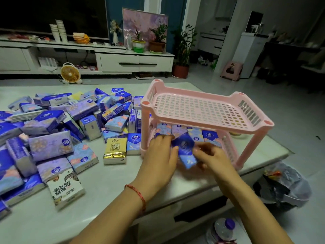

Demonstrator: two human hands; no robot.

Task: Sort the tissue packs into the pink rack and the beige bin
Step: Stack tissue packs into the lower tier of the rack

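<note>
Head view: both hands pinch one blue tissue pack (186, 153) at the open front of the pink rack (202, 110), probably tilting it to slot in. The left hand (158, 155) grips its upper end, and the right hand (212, 159) its side. The rack stands by the table's (109, 187) right edge. A row of packs (193, 132) fills its lower shelf. The unsorted pile (52, 124) covers the table's left half. I cannot make out a beige bin.

On pale stone table (109, 182): pink two-tier plastic rack (207, 110) at right, heap of blue-purple tissue packs (52, 124) left of it; row of packs (179, 129) in lower tier.
</note>
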